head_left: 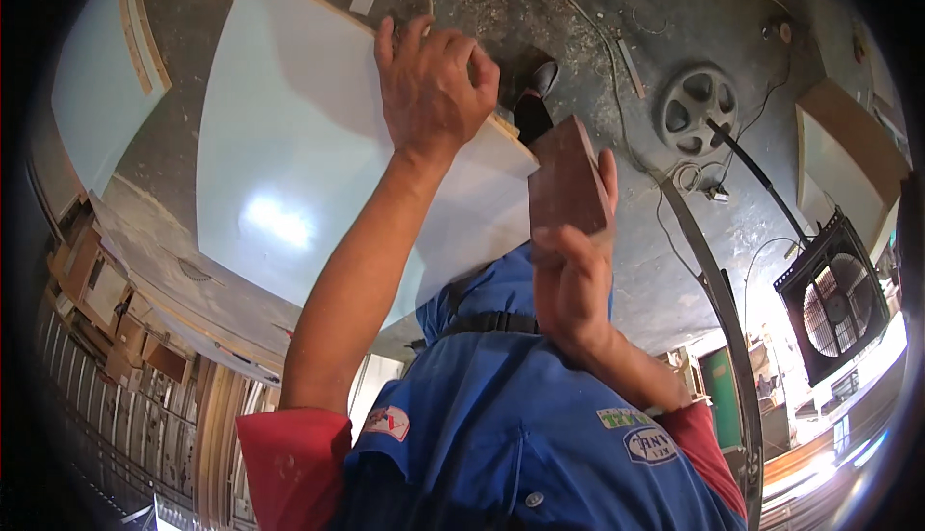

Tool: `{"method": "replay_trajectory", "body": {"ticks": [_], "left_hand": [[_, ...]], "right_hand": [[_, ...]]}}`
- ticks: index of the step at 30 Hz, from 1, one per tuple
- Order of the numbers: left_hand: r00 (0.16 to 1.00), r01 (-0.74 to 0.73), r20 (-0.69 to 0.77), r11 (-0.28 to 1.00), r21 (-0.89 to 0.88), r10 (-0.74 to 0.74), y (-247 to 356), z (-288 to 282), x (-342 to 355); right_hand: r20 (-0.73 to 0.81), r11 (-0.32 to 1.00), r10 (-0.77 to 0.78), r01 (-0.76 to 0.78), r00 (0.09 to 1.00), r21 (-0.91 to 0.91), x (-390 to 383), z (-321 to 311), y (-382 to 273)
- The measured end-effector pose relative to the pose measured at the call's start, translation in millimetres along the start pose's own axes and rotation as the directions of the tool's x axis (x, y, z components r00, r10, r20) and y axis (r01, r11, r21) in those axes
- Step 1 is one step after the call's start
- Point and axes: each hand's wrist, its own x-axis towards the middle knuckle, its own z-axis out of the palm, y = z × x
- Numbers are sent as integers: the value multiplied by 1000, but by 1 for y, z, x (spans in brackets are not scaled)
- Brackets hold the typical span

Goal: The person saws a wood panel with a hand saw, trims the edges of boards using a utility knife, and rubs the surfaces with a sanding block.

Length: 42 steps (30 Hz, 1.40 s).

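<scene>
Brown, flat-faced and filling my right hand (578, 285), the block (568, 179) is sitting between a thumb pressing its near end and fingers wrapping its far side. My left hand (438, 92) is holding nothing, its fingers spreading and part-curling over the edge of a big white panel (289, 136); whether it's touching, I cannot tell. That panel is stretching out left of my left hand, its wooden edge running across toward the block. Looks like I'm working that edge, possibly smoothing it; the next move seems to be calling for a steadying left palm and the block's face meeting the edge squarely.

Crowding the spot between my hands, just past the edge, my shoe (544, 78) is poking out. Beyond my right hand a narrow strip (631, 68) is lying on the floor (568, 25), and a black fan (836, 305) is standing well to its right. Another pale panel (101, 97) is resting far left of both hands.
</scene>
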Motion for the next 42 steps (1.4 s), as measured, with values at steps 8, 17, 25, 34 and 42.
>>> {"method": "replay_trajectory", "body": {"ticks": [8,17,25,34,42], "left_hand": [[999,25,31,1000,-4,-25,0,-3,1],[999,29,-44,1000,-9,-29,-1,0,0],[1000,22,-10,1000,-5,-22,0,-4,3],[998,11,-62,999,-53,-14,-4,5,-2],[1000,-1,26,999,-36,2,1,-2,0]], "right_hand": [[42,998,-33,31,999,58,12,-8,7],[13,999,-18,18,1000,-32,40,-7,17],[23,999,-29,29,999,25,11,-14,8],[74,998,0,-5,997,65,2,0,0],[-1,999,13,-12,1000,42,-13,4,-12]]}}
